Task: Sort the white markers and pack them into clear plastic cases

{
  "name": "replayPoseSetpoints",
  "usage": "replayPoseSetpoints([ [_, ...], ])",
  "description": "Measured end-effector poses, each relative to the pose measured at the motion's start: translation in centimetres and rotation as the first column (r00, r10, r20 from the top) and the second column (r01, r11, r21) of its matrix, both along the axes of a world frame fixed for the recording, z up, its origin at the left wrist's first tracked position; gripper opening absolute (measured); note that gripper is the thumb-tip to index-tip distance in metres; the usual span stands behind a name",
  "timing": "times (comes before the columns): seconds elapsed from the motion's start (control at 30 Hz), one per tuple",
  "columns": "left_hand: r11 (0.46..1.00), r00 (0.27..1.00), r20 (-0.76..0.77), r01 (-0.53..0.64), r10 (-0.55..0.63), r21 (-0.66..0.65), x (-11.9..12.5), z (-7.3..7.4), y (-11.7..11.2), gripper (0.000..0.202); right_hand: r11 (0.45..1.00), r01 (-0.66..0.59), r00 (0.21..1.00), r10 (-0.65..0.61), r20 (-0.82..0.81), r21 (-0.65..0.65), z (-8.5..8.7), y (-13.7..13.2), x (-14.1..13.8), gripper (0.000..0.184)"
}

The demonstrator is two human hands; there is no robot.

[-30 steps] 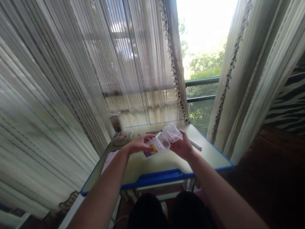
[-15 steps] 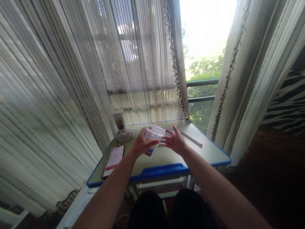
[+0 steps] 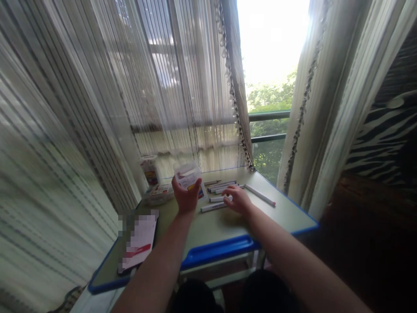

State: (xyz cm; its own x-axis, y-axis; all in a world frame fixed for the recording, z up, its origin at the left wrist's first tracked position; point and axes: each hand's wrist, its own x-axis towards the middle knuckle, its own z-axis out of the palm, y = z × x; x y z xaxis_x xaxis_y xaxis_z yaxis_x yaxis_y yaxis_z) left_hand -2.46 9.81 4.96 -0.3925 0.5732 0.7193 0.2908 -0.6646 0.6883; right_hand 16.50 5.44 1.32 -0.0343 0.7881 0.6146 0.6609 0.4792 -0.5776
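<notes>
In the head view my left hand (image 3: 186,198) is wrapped round a clear plastic marker case (image 3: 189,170) with a coloured label, held upright above the desk with its lid raised. Over the desk, my right hand (image 3: 239,200) has its fingers curved and apart, with the tips at the right ends of several white markers (image 3: 213,208). I see no marker lifted in it. To the right of that hand lies a separate white marker (image 3: 260,195) with a pinkish end.
The desk (image 3: 224,221) has a blue rim. A phone (image 3: 140,243) lies at its left side. A flat clear box (image 3: 159,194) and an upright tub (image 3: 150,170) stand at the back left. Sheer curtains (image 3: 182,108) hang behind.
My right hand has left the marker case and come down to the markers. My left hand has carried the case to the left, and the markers behind it now show.
</notes>
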Motion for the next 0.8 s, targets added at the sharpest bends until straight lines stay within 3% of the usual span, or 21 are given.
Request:
replayPoseSetpoints([
  [0.1,0.999,0.999,-0.012,-0.048,0.048,0.005,-0.4,-1.0,1.0,0.078,0.994,-0.111,0.927,0.098,0.362,0.016,-0.5,-0.2,-0.3,0.021],
  [0.17,0.998,0.997,-0.053,-0.06,0.061,0.019,-0.5,-1.4,1.3,0.078,0.993,-0.118,0.885,0.114,0.451,-0.02,-0.7,0.0,-0.5,0.023],
  [0.3,0.996,0.992,-0.097,-0.082,0.085,0.034,-0.7,-1.8,1.6,0.078,0.993,-0.1,0.868,0.115,0.483,-0.057,-0.9,0.4,-0.6,0.024],
  [0.67,0.993,0.992,0.042,-0.119,0.12,-0.013,-1.3,-1.5,1.4,0.073,0.993,-0.06,0.841,0.102,0.531,-0.097,-0.2,-0.7,-0.6,0.017],
  [0.8,0.99,0.99,0.027,-0.134,0.135,-0.033,-1.5,-1.7,1.1,0.071,0.994,-0.049,0.838,0.096,0.537,-0.102,-0.3,-0.9,-0.7,0.013],
])
